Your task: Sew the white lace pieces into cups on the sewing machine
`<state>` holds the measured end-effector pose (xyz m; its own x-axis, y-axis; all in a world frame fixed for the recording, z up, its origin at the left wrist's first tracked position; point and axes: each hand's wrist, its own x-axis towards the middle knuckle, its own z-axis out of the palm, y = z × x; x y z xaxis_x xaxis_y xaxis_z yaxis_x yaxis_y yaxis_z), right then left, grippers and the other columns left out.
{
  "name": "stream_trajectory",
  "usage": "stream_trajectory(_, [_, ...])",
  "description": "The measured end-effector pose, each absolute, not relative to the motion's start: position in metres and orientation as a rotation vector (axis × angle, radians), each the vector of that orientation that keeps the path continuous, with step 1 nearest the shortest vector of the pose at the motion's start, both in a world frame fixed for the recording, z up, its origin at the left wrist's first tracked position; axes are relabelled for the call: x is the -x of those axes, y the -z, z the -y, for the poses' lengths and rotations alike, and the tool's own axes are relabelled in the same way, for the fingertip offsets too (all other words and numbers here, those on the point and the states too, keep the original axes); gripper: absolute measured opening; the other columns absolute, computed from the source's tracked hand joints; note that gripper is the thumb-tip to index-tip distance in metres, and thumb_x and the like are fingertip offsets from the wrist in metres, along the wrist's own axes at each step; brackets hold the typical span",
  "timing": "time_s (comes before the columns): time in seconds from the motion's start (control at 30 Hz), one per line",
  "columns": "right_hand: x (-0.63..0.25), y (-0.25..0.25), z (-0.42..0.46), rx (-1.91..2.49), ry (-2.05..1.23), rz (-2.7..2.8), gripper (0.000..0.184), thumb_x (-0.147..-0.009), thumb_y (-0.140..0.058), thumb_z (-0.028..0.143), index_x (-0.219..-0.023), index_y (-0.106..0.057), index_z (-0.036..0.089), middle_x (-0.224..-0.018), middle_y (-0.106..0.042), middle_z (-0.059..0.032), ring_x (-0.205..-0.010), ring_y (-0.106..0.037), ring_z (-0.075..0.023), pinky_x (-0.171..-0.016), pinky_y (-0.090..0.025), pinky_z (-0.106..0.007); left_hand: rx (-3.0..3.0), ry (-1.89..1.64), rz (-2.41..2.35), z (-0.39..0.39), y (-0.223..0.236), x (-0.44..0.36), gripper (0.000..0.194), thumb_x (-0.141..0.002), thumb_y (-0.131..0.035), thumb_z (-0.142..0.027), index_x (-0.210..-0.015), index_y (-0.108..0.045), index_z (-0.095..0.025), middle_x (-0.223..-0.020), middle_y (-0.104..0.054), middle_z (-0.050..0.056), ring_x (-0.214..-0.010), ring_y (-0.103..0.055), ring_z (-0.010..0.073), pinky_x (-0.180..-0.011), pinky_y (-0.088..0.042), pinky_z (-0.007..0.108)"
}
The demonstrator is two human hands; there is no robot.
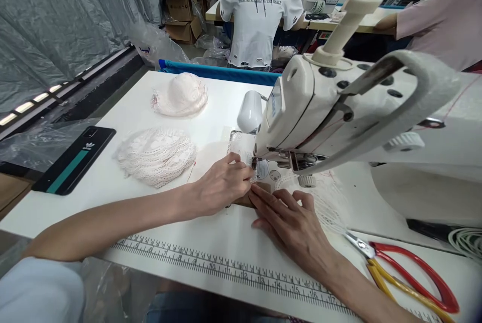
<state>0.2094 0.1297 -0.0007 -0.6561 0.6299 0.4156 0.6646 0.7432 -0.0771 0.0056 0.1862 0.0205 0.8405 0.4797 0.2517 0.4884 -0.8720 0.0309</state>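
Note:
My left hand [226,182] is closed at the sewing machine's needle area, its curled fingers pinching the edge of a white lace piece [244,143]. My right hand [297,222] lies with fingers stretched out over the brown plate [244,200], fingertips almost meeting the left hand's. White lace fabric [327,202] spreads to the right under the head of the white sewing machine [301,97]. The exact contact at the fingertips is partly hidden by the fingers.
Left on the table [211,242] lie a lace bundle [158,157] and a pale pink fabric pile [181,94]. Beyond them is a black phone-like case [75,159]. Red-and-yellow-handled scissors [406,273] rest at right. A ruler strip [226,267] runs along the front edge. Co-workers [259,16] sit behind.

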Motion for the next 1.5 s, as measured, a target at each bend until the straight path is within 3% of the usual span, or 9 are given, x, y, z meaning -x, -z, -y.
stream_trajectory(0.23, [-0.209,0.0,-0.129,0.972,0.111,2.491,0.026,-0.093,-0.05,0.026,-0.113,-0.059,0.012,-0.118,-0.064,-0.0104,-0.089,-0.057,-0.0204,-0.073,-0.032,-0.037,2.965,0.367,0.781,-0.185,-0.018,-0.003,0.027,-0.087,-0.042,-0.004,-0.068,-0.058,-0.014,-0.085,-0.065,0.001,-0.076,-0.057,0.0103,-0.091,-0.035,0.034])
stream_trajectory(0.63, [-0.21,0.0,-0.127,1.01,0.103,2.515,0.03,-0.094,-0.047,0.028,-0.119,-0.056,0.014,-0.118,-0.064,-0.0107,-0.087,-0.055,-0.02,-0.072,-0.033,-0.037,2.987,0.374,0.797,-0.186,-0.015,-0.005,0.028,-0.088,-0.045,-0.01,-0.064,-0.058,-0.015,-0.084,-0.065,0.001,-0.075,-0.057,0.0112,-0.09,-0.035,0.034])
stream_trajectory(1.07, [-0.211,0.004,-0.132,1.065,0.142,2.581,0.045,-0.093,-0.044,0.04,-0.128,-0.05,0.011,-0.127,-0.058,-0.0131,-0.09,-0.052,-0.0231,-0.073,-0.033,-0.039,2.977,0.456,0.857,-0.201,-0.008,-0.005,0.027,-0.085,-0.048,-0.013,-0.06,-0.059,-0.015,-0.082,-0.066,0.0,-0.064,-0.053,0.0091,-0.086,-0.035,0.034])
stream_trajectory(1.37, [-0.211,0.003,-0.13,1.058,0.14,2.567,0.044,-0.094,-0.042,0.038,-0.128,-0.051,0.012,-0.127,-0.057,-0.0136,-0.089,-0.051,-0.0236,-0.074,-0.034,-0.041,2.996,0.419,0.991,-0.21,-0.009,-0.005,0.023,-0.086,-0.046,-0.017,-0.069,-0.061,-0.015,-0.094,-0.066,0.002,-0.078,-0.058,0.0133,-0.089,-0.034,0.035])
stream_trajectory(1.5, [-0.211,0.003,-0.134,1.052,0.124,2.549,0.04,-0.095,-0.04,0.037,-0.124,-0.054,0.014,-0.123,-0.06,-0.0141,-0.09,-0.053,-0.0234,-0.076,-0.034,-0.041,3.019,0.446,1.236,-0.229,-0.013,-0.013,0.026,-0.087,-0.043,-0.018,-0.066,-0.058,-0.014,-0.08,-0.065,0.002,-0.07,-0.055,0.0131,-0.081,-0.039,0.032])
